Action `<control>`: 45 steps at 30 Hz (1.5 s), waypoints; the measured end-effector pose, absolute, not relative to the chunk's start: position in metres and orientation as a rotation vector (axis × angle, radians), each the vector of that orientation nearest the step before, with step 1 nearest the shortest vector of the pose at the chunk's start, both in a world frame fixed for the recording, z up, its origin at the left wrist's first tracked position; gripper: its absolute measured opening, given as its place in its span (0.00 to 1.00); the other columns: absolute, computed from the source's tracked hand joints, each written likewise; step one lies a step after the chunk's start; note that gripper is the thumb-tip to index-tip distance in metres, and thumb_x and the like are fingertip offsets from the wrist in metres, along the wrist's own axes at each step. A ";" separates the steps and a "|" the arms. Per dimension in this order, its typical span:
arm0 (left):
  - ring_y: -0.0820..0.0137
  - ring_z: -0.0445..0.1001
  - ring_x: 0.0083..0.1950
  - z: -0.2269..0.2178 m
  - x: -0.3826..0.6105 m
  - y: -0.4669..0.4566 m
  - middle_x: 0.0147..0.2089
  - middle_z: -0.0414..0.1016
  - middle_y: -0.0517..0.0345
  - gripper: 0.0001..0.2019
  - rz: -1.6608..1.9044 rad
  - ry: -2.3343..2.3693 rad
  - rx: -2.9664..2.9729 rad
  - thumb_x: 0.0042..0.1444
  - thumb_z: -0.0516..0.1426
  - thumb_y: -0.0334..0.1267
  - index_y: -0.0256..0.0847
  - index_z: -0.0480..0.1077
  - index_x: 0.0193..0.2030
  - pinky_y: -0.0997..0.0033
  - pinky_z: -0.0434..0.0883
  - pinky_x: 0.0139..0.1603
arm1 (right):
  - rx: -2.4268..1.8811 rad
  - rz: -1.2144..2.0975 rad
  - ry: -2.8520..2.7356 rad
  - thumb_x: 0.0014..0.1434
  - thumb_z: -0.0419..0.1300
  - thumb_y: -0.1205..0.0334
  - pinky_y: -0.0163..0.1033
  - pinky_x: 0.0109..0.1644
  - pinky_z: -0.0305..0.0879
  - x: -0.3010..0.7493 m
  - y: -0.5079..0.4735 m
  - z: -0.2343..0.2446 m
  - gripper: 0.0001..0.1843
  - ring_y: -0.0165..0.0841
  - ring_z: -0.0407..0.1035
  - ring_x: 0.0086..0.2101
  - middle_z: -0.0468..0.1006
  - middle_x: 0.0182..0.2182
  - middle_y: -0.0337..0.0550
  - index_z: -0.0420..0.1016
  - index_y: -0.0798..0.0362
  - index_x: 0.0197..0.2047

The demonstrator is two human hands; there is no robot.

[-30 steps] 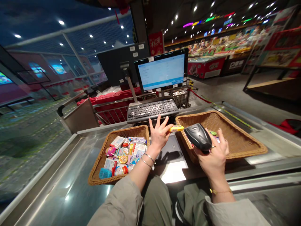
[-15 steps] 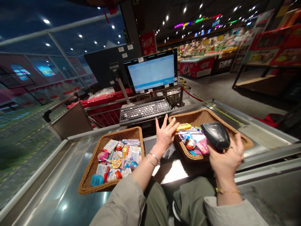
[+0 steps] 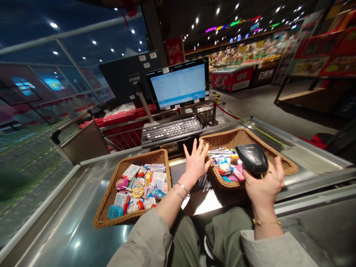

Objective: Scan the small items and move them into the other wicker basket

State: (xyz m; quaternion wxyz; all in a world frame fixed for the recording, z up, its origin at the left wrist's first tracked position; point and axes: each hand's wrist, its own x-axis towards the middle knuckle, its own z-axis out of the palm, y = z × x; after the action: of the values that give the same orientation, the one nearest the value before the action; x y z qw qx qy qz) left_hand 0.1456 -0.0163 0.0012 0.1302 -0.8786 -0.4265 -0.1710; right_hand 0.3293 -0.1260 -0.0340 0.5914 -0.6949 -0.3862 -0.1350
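My left hand point(image 3: 195, 160) is open, fingers spread, at the left rim of the right wicker basket point(image 3: 286, 165). Nothing shows in its fingers. In that basket lie a blue-and-white packet, a red-and-white candy egg point(image 3: 224, 168), a pink packet point(image 3: 238, 172) and other small sweets. My right hand point(image 3: 264, 187) is wrapped around a black barcode scanner point(image 3: 252, 157), held over the basket, which hides part of its contents. The left wicker basket point(image 3: 104, 202) holds several small packets, a round yellow lollipop point(image 3: 138, 192) and a blue box point(image 3: 115, 212).
A black keyboard point(image 3: 172, 130) sits behind the baskets, below a lit monitor point(image 3: 179, 86). The metal counter point(image 3: 80, 237) runs under the left basket. A red-sided shopping cart point(image 3: 125, 129) stands beyond it, at the left.
My left hand has let go of a yellow packet, now partly visible in the right basket behind the scanner, and drawn back slightly left. The scanner has shifted slightly left.
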 end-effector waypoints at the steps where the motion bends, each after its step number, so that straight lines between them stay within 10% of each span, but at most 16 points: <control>1: 0.50 0.40 0.82 0.001 0.143 -0.018 0.80 0.49 0.49 0.33 -0.493 -1.247 -2.553 0.70 0.49 0.56 0.43 0.56 0.76 0.22 0.44 0.74 | -1.604 -0.336 -0.892 0.53 0.68 0.48 0.70 0.70 0.49 0.327 -0.126 -0.033 0.31 0.59 0.57 0.68 0.74 0.60 0.63 0.77 0.58 0.55; 45: 0.44 0.48 0.79 -0.028 -0.088 0.005 0.76 0.59 0.42 0.20 0.091 -1.710 -2.399 0.60 0.63 0.48 0.43 0.77 0.57 0.23 0.38 0.74 | -1.461 -0.196 -1.356 0.57 0.63 0.53 0.68 0.71 0.46 0.210 -0.085 -0.019 0.26 0.54 0.56 0.69 0.78 0.56 0.55 0.76 0.53 0.57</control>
State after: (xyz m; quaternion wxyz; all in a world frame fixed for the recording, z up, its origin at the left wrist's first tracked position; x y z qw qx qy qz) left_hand -0.0884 0.0051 -0.0278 0.0970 -0.8101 -0.5774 0.0306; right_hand 0.2097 -0.0845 -0.0188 0.5393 -0.6143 -0.5701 -0.0822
